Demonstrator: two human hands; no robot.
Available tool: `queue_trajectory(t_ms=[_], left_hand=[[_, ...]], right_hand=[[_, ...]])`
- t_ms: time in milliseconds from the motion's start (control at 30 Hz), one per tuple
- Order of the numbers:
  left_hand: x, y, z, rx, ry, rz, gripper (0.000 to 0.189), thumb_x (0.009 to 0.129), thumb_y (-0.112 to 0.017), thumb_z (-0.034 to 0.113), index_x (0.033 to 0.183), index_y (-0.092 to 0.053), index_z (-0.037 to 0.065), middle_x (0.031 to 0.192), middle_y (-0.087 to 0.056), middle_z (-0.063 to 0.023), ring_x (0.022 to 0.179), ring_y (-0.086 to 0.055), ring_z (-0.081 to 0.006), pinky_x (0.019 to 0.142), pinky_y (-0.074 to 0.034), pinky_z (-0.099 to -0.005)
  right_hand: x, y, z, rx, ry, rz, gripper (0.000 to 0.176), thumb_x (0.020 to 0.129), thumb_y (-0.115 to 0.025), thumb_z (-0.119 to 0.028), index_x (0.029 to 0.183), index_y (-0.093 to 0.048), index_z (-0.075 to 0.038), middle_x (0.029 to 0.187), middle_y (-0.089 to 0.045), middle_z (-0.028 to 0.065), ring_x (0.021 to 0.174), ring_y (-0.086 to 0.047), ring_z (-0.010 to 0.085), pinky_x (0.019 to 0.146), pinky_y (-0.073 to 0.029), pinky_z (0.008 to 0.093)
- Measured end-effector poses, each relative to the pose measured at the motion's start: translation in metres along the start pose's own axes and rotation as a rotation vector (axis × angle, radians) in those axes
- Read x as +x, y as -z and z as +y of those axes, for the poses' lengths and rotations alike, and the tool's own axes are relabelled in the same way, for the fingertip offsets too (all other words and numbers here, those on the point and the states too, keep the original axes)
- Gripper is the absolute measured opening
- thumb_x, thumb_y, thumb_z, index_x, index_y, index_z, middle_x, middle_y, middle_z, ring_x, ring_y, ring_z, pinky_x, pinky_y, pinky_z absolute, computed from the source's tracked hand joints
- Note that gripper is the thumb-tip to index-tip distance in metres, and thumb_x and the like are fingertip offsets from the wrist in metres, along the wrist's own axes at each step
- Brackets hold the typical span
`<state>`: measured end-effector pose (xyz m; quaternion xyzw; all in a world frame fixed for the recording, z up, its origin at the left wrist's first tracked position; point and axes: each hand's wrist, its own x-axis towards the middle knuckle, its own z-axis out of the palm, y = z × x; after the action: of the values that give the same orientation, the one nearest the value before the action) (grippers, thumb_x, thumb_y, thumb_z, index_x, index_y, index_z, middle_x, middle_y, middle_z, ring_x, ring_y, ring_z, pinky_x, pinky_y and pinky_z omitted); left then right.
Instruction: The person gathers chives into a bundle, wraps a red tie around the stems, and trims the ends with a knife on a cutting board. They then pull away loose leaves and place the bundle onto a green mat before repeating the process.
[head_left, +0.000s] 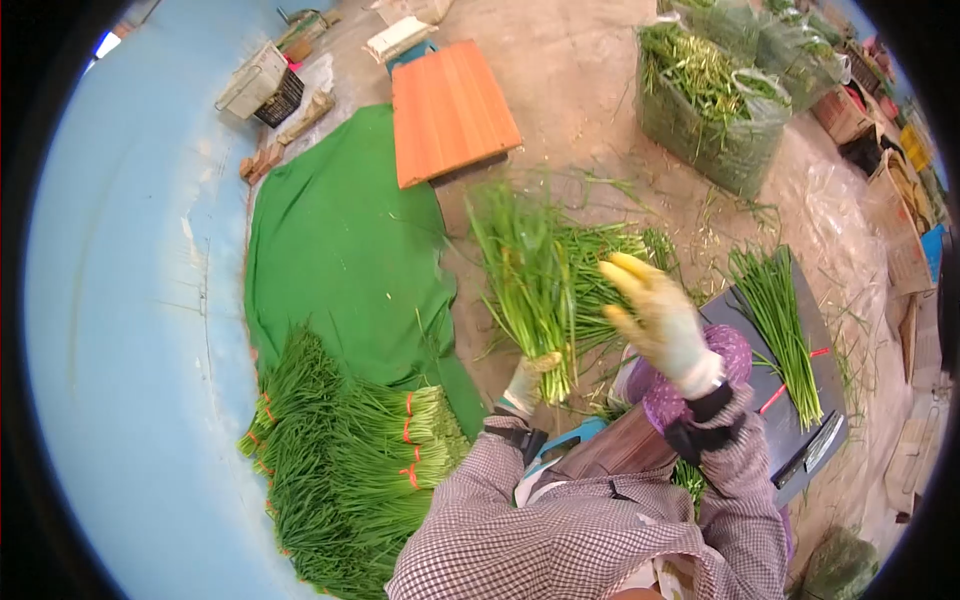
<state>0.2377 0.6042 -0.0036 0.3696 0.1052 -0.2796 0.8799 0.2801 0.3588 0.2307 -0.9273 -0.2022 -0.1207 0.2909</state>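
Observation:
My left hand [532,382], in a pale glove, is closed around the lower stems of an upright bunch of long green stalks [522,270]. The leafy tops of that bunch are blurred. To its right, my right hand [655,315] is raised, gloved with yellow fingertips, its fingers apart and nothing held. Beneath and behind it lies a loose heap of green stalks [600,262] on the floor. Another bunch [778,330] rests on a dark board [730,312] at the right, over a red tie [772,399]. A knife [808,450] lies near that board's lower edge.
Banded bundles [350,460] are stacked at lower left beside a green cloth [350,250]. An orange-brown board [450,110] stands beyond. Large plastic bags of greens [710,120] are at upper right, cardboard boxes [895,225] at far right, and a blue wall [120,250] at left.

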Motion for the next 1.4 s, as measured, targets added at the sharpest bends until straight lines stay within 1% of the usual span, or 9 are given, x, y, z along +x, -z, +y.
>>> queue_trajectory(t_ms=[167, 267, 333, 400, 467, 667, 933, 1167, 1400], left_hand=[[-0.012, -0.065, 0.006, 0.153, -0.081, -0.105, 0.04, 0.09, -0.077, 0.011, 0.127, -0.064, 0.002, 0.112, -0.069, -0.0026, 0.096, -0.066, -0.0166, 0.085, -0.056, -0.0327], [-0.005, -0.08, 0.009, 0.235, -0.157, -0.178, 0.048, 0.091, -0.076, 0.015, 0.134, -0.058, 0.002, 0.119, -0.068, -0.0031, 0.101, -0.065, -0.0156, 0.088, -0.056, -0.0332], [-0.001, -0.088, 0.014, 0.089, -0.096, -0.078, 0.046, 0.095, -0.072, 0.019, 0.135, -0.057, 0.003, 0.123, -0.067, -0.0035, 0.107, -0.064, -0.0157, 0.091, -0.055, -0.0337], [0.003, -0.087, 0.013, 0.269, -0.11, -0.262, 0.033, 0.108, -0.044, 0.031, 0.129, -0.061, 0.01, 0.118, -0.067, -0.0033, 0.106, -0.064, -0.0228, 0.095, -0.055, -0.0426], [-0.018, -0.124, 0.036, 0.072, 0.094, -0.301, 0.043, 0.106, -0.046, 0.044, 0.126, -0.062, 0.009, 0.113, -0.068, -0.0062, 0.102, -0.065, -0.0247, 0.09, -0.056, -0.044], [-0.02, -0.182, 0.048, 0.178, -0.109, -0.486, 0.048, 0.088, -0.077, 0.009, 0.13, -0.056, 0.005, 0.109, -0.067, -0.0057, 0.092, -0.068, -0.0183, 0.074, -0.06, -0.0299], [-0.052, -0.285, 0.038, 0.352, -0.011, -0.679, 0.036, 0.088, -0.077, 0.009, 0.121, -0.063, 0.002, 0.103, -0.069, -0.0036, 0.083, -0.068, -0.0162, 0.068, -0.059, -0.0309], [-0.016, -0.321, -0.003, 0.451, 0.086, -0.776, 0.033, 0.092, -0.075, 0.011, 0.122, -0.064, 0.0, 0.107, -0.071, -0.005, 0.087, -0.068, -0.0151, 0.073, -0.059, -0.0292], [-0.024, -0.361, -0.089, 0.492, 0.019, -0.982, 0.028, 0.09, -0.075, 0.008, 0.117, -0.067, 0.002, 0.103, -0.071, -0.0039, 0.091, -0.068, -0.0153, 0.077, -0.058, -0.0304]], right_hand=[[0.04, -0.042, -0.025, -0.404, 0.092, 0.04, 0.083, 0.082, -0.075, -0.04, 0.154, -0.041, -0.015, 0.151, -0.048, 0.0111, 0.136, -0.047, 0.0292, 0.11, -0.039, 0.0459], [0.011, -0.06, -0.04, -0.646, -0.044, -0.283, 0.043, 0.085, -0.067, -0.024, 0.126, -0.062, -0.013, 0.124, -0.06, 0.0103, 0.116, -0.058, 0.0294, 0.101, -0.044, 0.0451], [-0.04, -0.057, -0.054, -0.599, 0.143, -0.079, 0.025, 0.083, -0.062, -0.017, 0.107, -0.065, -0.013, 0.109, -0.061, 0.0077, 0.105, -0.059, 0.0275, 0.095, -0.046, 0.0437], [-0.077, -0.043, -0.073, -0.523, 0.204, -0.116, 0.024, 0.083, -0.061, -0.018, 0.107, -0.064, -0.012, 0.109, -0.061, 0.0072, 0.106, -0.059, 0.0269, 0.094, -0.046, 0.0437], [-0.089, -0.011, -0.093, -0.498, 0.227, -0.469, 0.029, 0.086, -0.064, -0.024, 0.113, -0.065, -0.013, 0.115, -0.06, 0.0082, 0.112, -0.059, 0.0281, 0.1, -0.045, 0.0464], [-0.105, 0.099, -0.111, -0.203, 0.169, 0.466, 0.032, 0.084, -0.074, -0.02, 0.115, -0.067, -0.012, 0.14, -0.056, 0.0106, 0.122, -0.056, 0.0297, 0.099, -0.046, 0.0462], [-0.059, 0.188, -0.068, -1.047, 0.212, 0.463, 0.035, 0.086, -0.065, -0.015, 0.121, -0.062, -0.009, 0.142, -0.053, 0.0081, 0.132, -0.047, 0.0261, 0.11, -0.041, 0.0433], [-0.206, 0.174, -0.089, -0.847, -0.161, 0.584, 0.028, 0.082, -0.07, -0.015, 0.109, -0.068, -0.009, 0.122, -0.062, 0.0043, 0.112, -0.06, 0.0254, 0.095, -0.048, 0.0421], [-0.327, 0.154, -0.022, 0.565, -0.522, 0.893, 0.043, 0.103, -0.062, -0.033, 0.138, -0.057, -0.007, 0.112, -0.065, 0.0034, 0.096, -0.063, 0.0147, 0.082, -0.053, 0.031]])
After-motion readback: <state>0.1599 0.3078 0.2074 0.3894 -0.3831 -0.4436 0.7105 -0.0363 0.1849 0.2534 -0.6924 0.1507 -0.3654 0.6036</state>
